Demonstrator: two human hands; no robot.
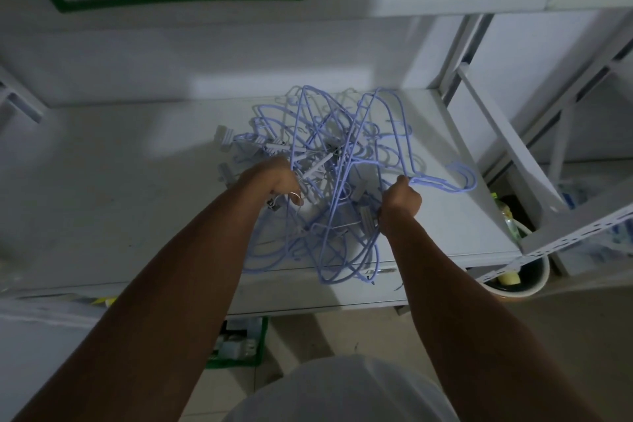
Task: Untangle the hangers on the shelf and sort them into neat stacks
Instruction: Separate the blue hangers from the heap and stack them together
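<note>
Tangle (335,161) lying right of centre on shelf (120,188), front loops overhanging the edge; left hand (282,181) curled round wires at its core, right hand (401,201) closed round one hanger (421,179) beside its hook (462,166), long axis pointing right, away from tangle: probable pull direction.

White shelf (137,181) bears tangled hangers (337,161)

A shelf (102,181) bare on its left, a tangle of hangers (342,147) on its right.
The left half lies open from front edge to back wall (171,62); the blue wire tangle fills the right half and overhangs the front edge; a slanted white strut (507,137) hems the right side.
</note>
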